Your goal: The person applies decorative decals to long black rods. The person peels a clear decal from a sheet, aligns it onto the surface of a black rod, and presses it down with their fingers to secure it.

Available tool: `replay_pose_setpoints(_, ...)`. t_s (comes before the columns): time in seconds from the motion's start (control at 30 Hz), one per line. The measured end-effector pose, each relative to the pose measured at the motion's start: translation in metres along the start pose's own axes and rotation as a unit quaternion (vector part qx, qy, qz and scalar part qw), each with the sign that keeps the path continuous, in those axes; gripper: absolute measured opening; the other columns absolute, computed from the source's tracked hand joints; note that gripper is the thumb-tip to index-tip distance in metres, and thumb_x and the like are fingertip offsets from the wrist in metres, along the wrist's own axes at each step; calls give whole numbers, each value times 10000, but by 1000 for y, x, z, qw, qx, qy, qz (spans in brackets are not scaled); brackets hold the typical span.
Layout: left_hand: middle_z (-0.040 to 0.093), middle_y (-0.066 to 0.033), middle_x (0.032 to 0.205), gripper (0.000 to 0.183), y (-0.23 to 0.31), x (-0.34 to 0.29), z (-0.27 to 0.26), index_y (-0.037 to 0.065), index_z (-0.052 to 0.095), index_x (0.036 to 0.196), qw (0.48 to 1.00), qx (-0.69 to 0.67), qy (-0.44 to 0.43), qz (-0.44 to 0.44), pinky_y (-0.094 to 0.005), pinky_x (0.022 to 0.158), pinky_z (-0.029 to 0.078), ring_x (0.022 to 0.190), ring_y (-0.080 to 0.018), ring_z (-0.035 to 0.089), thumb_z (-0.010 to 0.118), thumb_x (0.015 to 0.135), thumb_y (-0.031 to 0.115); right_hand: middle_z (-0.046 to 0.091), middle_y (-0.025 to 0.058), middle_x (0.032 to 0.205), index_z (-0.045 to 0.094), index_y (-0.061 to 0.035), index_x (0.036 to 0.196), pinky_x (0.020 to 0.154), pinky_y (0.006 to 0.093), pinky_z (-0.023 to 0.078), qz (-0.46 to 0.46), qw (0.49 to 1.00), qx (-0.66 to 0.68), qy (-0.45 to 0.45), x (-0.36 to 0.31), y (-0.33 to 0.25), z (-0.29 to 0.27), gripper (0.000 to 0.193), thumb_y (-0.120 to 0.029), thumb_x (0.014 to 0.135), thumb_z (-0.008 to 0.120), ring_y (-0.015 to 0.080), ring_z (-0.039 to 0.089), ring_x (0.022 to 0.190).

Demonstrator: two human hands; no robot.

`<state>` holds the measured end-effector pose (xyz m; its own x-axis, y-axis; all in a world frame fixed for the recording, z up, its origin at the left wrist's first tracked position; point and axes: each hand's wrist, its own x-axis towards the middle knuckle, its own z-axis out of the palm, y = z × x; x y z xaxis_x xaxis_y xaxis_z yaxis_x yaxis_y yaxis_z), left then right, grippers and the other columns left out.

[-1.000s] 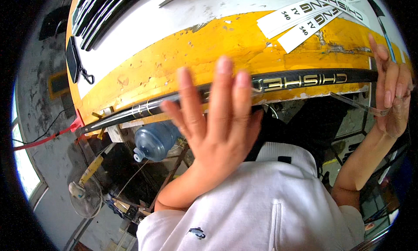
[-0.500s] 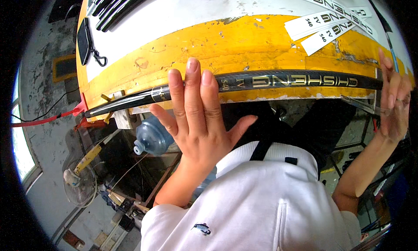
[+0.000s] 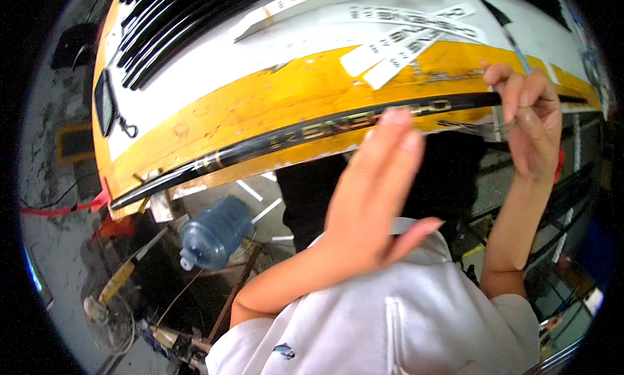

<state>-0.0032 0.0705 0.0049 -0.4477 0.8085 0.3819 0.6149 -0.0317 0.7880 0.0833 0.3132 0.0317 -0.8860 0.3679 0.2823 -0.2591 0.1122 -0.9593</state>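
A glossy black fishing rod (image 3: 253,146) with gold lettering and gold rings lies along the near edge of the table. My left hand (image 3: 374,193) is open, its fingers stretched out together and the thumb apart. Its fingertips overlap the lettered part of the rod; slight blur hides whether they press on it. Further right, my right hand (image 3: 532,115) has its fingers curled around the rod, the thumb on the near side. The hand covers that stretch of rod, and a thin dark length shows beyond it.
The yellow and white table (image 3: 195,102) holds several black rods (image 3: 175,37) at the back left and a black case with a clip (image 3: 106,102). White lettered strips (image 3: 396,59) lie farther back. Below the edge are a blue water jug (image 3: 214,235) and a fan (image 3: 107,323).
My left hand has slid right along the rod, from left of the lettering onto it. My right hand's fingers have curled in. The view has shifted, showing more of the white strips.
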Motion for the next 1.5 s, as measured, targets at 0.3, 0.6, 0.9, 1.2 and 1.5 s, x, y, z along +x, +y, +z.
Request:
replay_pose_setpoints(0.3,470,-167,1296,678,22,26,4,-38,419,1300,910,-408,6,-72,-342,1037,332,1231,-234,438,772,768,191,559,61,707,480,-72,859,868,375,408,30,993,-88,70,-21,-78,50,240,-176,809,690,188,558,701)
replay_pose_setpoints(0.6,585,-21,934,162,34,8,0,11,553,976,811,-551,48,-190,-216,789,449,862,-66,555,660,857,-18,651,205,882,484,-30,892,835,397,509,104,986,-67,115,-52,-82,45,211,-152,852,652,260,659,756)
replay_pose_setpoints(0.9,573,-15,945,251,32,0,-9,1,530,1065,804,-558,53,-201,-211,750,462,839,-69,548,670,856,0,514,429,1131,320,-65,955,923,613,462,185,960,203,54,-72,-81,52,130,-186,991,351,529,559,1056)
replay_pose_setpoints(1.2,567,-38,839,181,33,-17,-9,1,539,1043,753,-602,68,-256,-247,684,506,752,-95,559,597,924,123,490,458,1134,303,-76,945,921,623,456,171,967,185,28,-78,-86,52,183,-234,981,387,534,542,1082)
replay_pose_setpoints(1.5,568,-34,817,128,33,-22,-10,5,538,988,741,-615,84,-256,-248,664,509,719,-93,558,585,933,110,489,464,1125,300,-75,946,915,612,466,164,968,192,0,-75,-83,51,196,-240,983,398,525,555,1067)
